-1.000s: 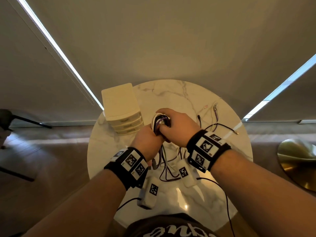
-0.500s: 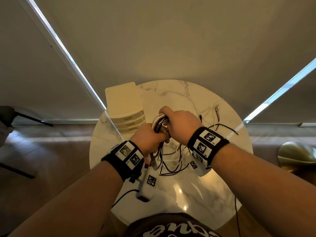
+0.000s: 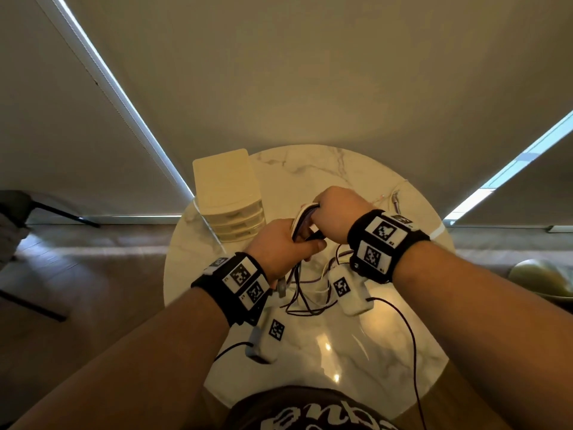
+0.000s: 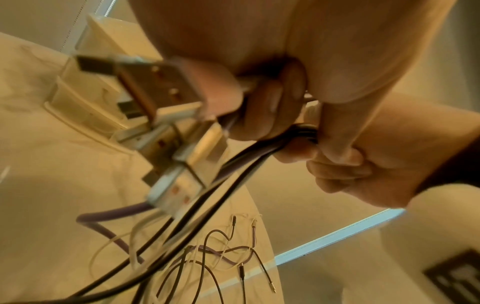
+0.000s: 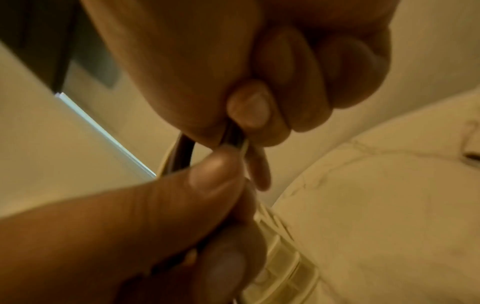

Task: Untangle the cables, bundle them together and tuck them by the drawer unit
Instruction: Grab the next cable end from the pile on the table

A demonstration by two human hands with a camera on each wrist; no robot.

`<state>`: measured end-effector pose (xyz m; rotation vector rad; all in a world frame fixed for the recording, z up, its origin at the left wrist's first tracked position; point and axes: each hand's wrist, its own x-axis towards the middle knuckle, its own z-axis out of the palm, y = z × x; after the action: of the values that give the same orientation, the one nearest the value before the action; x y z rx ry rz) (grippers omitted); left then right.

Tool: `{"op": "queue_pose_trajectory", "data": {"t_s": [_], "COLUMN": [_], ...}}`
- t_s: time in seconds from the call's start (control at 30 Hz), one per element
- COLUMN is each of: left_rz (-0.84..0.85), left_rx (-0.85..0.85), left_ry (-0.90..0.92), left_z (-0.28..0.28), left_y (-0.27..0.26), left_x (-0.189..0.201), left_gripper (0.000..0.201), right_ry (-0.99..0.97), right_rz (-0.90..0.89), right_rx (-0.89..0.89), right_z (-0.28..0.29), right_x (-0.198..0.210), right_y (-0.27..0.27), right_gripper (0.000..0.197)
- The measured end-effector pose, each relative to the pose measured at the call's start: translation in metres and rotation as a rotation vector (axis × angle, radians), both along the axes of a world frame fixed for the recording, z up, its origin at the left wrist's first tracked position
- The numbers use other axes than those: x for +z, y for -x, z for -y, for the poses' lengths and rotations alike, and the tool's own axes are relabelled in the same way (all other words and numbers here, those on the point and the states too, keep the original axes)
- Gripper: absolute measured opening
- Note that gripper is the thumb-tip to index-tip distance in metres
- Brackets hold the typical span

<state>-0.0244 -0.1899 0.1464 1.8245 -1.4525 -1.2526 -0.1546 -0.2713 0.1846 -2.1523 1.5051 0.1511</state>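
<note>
Fingers [image 4: 270,115] of both hands curl round the cables [image 3: 302,220]. I judge them light, limp and springy; I'd grip the coil's middle, beside drawers [image 3: 231,209].

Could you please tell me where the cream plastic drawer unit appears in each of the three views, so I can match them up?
Head view: the cream plastic drawer unit stands left of centre on the round marble table, beside the left hand.
Left wrist view: upper left, behind blurred USB plugs.
Right wrist view: only its ribbed front, bottom centre.
Shared landmark: the looped cable bundle that both hands grip.
</note>
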Motion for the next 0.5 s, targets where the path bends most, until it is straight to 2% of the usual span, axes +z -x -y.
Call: {"op": "queue_pose_trajectory", "data": {"t_s": [0.07, 0.1, 0.17, 0.27, 0.33, 0.43, 0.5], "left_rz": [-0.076, -0.169, -0.373, -0.45, -0.448, -0.445, -0.444], "left_rx": [0.025, 0.047, 0.078, 0.069, 0.048, 0.037, 0.04], "left_ry": [-0.058, -0.106, -0.179, -0.231, -0.236, -0.223, -0.215], "left_z": [-0.002, -0.003, -0.005, -0.003, -0.005, -0.009, -0.011], "left_y": [-0.001, -0.001, 0.001, 0.003, 0.002, 0.0, 0.002], "left_x": [-0.001, 0.0, 0.002, 0.004, 0.004, -0.002, -0.006], "left_gripper": [0.032, 0.035, 0.029, 0.025, 0.027, 0.027, 0.032], "right_ry": [0.057, 0.14, 0.302, 0.353, 0.275, 0.169, 0.008], "right_rz": [0.035, 0.019, -0.04, 0.018, 0.115, 0.101, 0.096], "right_rx": [0.068, 0.13, 0.245, 0.229, 0.149, 0.089, 0.031], "right_z": [-0.003, -0.004, -0.007, -0.006, -0.007, -0.009, -0.007], "right_x": [0.0, 0.0, 0.001, 0.002, 0.002, 0.006, 0.008], "right_y": [-0.001, -0.001, -0.004, -0.006, -0.007, -0.005, -0.004], "right_gripper": [0.023, 0.032, 0.054, 0.066, 0.058, 0.017, 0.032]}}
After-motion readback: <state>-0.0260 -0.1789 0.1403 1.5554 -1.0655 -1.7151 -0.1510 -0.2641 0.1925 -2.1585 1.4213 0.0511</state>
